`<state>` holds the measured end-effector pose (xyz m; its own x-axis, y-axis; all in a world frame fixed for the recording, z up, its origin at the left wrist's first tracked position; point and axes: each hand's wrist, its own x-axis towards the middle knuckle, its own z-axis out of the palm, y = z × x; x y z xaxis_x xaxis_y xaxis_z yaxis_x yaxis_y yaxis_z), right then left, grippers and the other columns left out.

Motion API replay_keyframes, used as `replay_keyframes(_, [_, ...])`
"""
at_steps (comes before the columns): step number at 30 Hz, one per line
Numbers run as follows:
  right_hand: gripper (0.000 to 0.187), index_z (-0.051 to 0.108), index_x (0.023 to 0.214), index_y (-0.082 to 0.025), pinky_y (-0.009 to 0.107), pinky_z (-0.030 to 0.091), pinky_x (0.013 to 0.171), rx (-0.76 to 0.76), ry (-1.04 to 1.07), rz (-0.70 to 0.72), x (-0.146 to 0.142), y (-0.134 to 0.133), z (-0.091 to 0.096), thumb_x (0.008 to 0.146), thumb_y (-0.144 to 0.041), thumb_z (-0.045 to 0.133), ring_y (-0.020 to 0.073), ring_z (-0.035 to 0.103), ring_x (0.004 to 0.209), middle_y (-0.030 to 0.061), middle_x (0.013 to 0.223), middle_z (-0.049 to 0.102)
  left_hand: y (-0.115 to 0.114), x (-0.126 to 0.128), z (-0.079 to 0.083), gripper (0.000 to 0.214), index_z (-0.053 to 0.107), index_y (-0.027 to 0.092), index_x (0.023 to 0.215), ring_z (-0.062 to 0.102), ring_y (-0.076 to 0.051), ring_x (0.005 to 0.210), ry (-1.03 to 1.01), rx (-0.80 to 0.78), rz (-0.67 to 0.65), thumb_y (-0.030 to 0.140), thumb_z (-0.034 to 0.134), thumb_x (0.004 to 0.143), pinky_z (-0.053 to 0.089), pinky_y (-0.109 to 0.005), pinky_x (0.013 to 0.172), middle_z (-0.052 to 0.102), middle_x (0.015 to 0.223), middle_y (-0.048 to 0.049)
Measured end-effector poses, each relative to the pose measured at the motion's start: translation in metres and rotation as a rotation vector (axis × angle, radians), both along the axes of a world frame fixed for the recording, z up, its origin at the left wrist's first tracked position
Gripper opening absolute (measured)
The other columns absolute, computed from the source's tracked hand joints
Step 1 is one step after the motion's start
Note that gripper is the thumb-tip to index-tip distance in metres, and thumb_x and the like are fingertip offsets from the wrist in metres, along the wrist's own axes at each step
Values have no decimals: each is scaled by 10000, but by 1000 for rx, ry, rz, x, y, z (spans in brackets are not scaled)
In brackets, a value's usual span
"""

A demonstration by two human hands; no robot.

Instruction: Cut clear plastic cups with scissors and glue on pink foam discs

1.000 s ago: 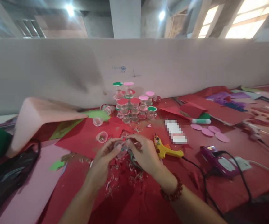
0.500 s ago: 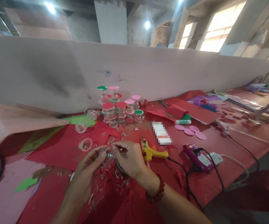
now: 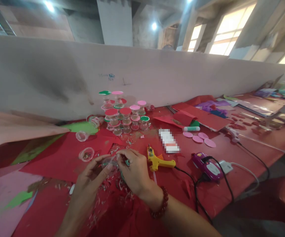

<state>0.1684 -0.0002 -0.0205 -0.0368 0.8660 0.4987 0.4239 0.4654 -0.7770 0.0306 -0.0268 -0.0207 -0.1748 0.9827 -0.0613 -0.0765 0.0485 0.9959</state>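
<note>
Head view: the clear plastic cup (image 3: 108, 162) is above the red table (image 3: 179, 187), in front of the wearer, between the two hands. The left hand (image 3: 93, 176) is closed on it, thumb along the near side, fingers behind. The right hand (image 3: 134, 168) meets it at the right, thumb and forefinger drawn together by the edge; whether they pinch the cup itself or a thin piece on it, I cannot tell.

Risks, all judgement:
1. Thin wall. Uneven squeeze from the left thumb could buckle the cup, or let it slip if the right fingers pull.
2. Debris. Paper scraps (image 3: 100, 194) lie under and around the hands; any tacky surface could pick them up.
3. Glue gun (image 3: 161, 162). It lies just right of the right hand, nozzle pointing away from the wearer. Whether it is hot is not visible. A sideways swing of that hand could knock it, or touch the nozzle.
4. Cord (image 3: 194, 180). It runs near the right forearm; a snag there could drag the gun.
5. Stacked cups (image 3: 126, 112). The tiers stand beyond the hands, topped with coloured discs; a forward bump could topple them, the upper cups probably being least stable.
</note>
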Motion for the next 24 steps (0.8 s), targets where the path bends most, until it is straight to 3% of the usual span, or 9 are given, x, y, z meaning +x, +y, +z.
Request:
replay_keyframes(9, [187,685,887,-202,233,496,714,-18,134,25,-2,1,3,807,-155,522,137,634,749,34,828,705,0,6,8,393,670,230,987,636,-231,957,-115,-28,20,357,759,626,503,-310,804,694,1033,-47])
replay_keyframes(17, [218,702,926,-219,221,501,770,23,102,127,4,3,5,811,-131,539,125,656,809,24,888,719,0,0,7,430,651,227,1043,619,-216,987,-100,-22,24,340,755,641,486,-306,834,681,1074,-51])
replay_keyframes(24, [206,686,938,-212,252,483,762,-5,4,61,2,2,3,839,-147,517,144,629,802,37,874,699,0,4,4,404,667,219,1017,628,-215,943,-80,25,14,336,754,639,492,-313,826,690,1041,-63])
